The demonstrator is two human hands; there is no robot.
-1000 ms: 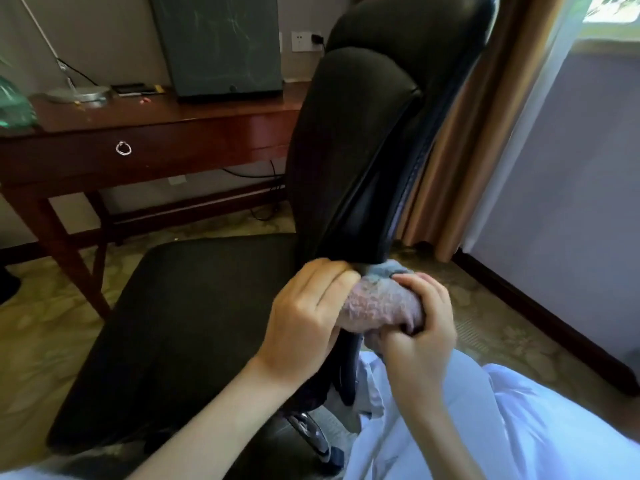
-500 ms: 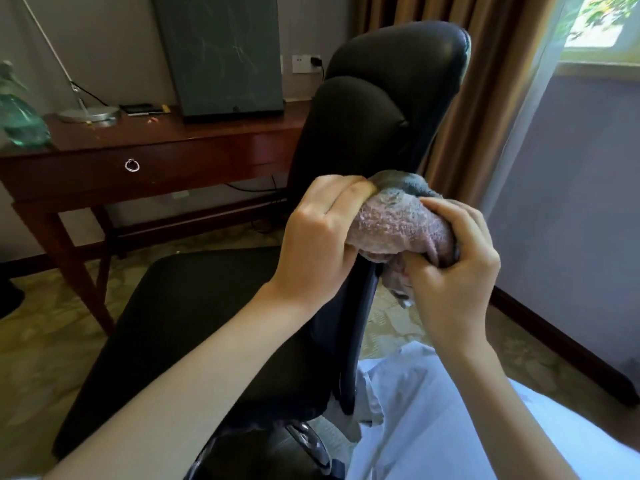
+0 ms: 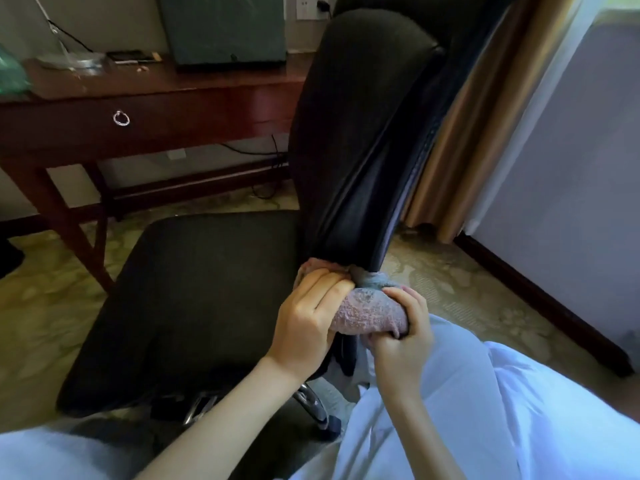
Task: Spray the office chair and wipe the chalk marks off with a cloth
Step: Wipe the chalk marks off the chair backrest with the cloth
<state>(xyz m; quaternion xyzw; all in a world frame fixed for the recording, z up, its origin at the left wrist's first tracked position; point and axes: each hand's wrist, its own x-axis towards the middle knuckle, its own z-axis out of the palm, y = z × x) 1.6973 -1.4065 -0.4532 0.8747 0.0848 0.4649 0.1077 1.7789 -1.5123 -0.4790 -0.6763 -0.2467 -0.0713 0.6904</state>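
Observation:
The black office chair (image 3: 194,299) fills the middle of the view, its tall backrest (image 3: 360,133) seen edge-on and its seat to the left. A pink and grey cloth (image 3: 367,311) is wrapped around the bottom edge of the backrest. My left hand (image 3: 308,323) grips the cloth on the seat side. My right hand (image 3: 403,336) grips it on the rear side. I see no chalk marks on the chair from here. A green spray bottle (image 3: 12,76) stands blurred at the far left of the desk.
A dark wooden desk (image 3: 145,112) with a ring-pull drawer stands behind the chair, carrying a lamp base (image 3: 72,60) and a dark board (image 3: 225,29). Tan curtains (image 3: 460,140) and a pale wall are to the right. Cables hang under the desk. My white-clad legs are at the bottom.
Both hands have slid the cloth down the backrest's edge from about mid-height to its bottom. The view has tilted downward.

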